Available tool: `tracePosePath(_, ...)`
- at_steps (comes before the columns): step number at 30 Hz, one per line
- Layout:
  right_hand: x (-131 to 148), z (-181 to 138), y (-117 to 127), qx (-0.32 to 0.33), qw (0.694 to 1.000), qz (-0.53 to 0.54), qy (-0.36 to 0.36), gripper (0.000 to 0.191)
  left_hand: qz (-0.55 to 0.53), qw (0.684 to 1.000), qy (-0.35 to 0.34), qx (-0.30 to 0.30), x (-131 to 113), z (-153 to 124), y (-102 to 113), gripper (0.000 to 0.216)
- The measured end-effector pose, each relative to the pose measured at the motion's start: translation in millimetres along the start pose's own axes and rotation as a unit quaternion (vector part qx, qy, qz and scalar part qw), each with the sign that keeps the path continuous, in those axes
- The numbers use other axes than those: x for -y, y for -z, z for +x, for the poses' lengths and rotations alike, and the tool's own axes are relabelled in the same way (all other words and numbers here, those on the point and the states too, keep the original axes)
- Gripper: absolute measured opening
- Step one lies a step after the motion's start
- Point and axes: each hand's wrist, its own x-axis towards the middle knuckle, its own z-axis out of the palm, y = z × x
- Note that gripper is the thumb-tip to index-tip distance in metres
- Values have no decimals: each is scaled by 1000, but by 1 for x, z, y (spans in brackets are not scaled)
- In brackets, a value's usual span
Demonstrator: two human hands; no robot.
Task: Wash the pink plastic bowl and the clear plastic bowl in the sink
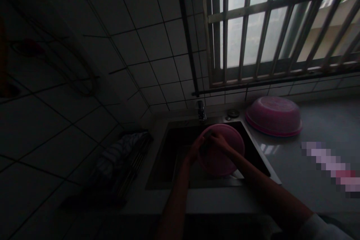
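A pink basin [225, 153] stands tilted in the dark sink [168, 172], its underside facing me. My left hand [195, 150] grips the basin's left rim. My right hand [221, 141] rests closed on the basin's upper part, around a small dark object I cannot make out. The tap [200, 110] stands just behind the hands. The scene is very dim.
A second pink basin [274, 116] lies upside down on the counter [309, 165] right of the sink. A striped cloth [120, 150] lies on a rack to the left. Tiled walls [135, 45] and a barred window [267, 26] stand behind.
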Motion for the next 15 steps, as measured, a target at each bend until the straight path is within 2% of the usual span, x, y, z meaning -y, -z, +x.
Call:
tracePosePath(2, 7, 1, 4, -27, 1000, 0, 10, 37, -15, 1000, 14, -15, 2, 1, 0, 86)
tracePosePath(3, 7, 0, 2, -12, 1000, -3, 6, 39, -18, 999, 20, -22, 3, 1, 2, 87)
tracePosePath(4, 4, -2, -2, 23, 1000, -7, -2, 40, -19, 999, 27, -29, 4, 1, 3, 87)
tracePosePath(7, -9, -11, -19, 183, 982, -22, -33, 43, 1, 997, 41, -65, 7, 2, 9, 84)
tracePosePath(9, -15, -15, -27, 241, 969, -28, -47, 42, 19, 995, 42, -89, 8, 2, 12, 79)
tracePosePath(11, -13, -14, -26, 200, 979, -18, -42, 40, 19, 995, 48, -91, 9, 3, 12, 75)
tracePosePath(13, -5, -8, -17, 90, 996, 2, -20, 38, 7, 996, 53, -75, 10, 5, 10, 72)
tracePosePath(15, 3, -1, -6, -22, 1000, 20, -6, 38, -1, 997, 53, -56, 11, 6, 6, 71)
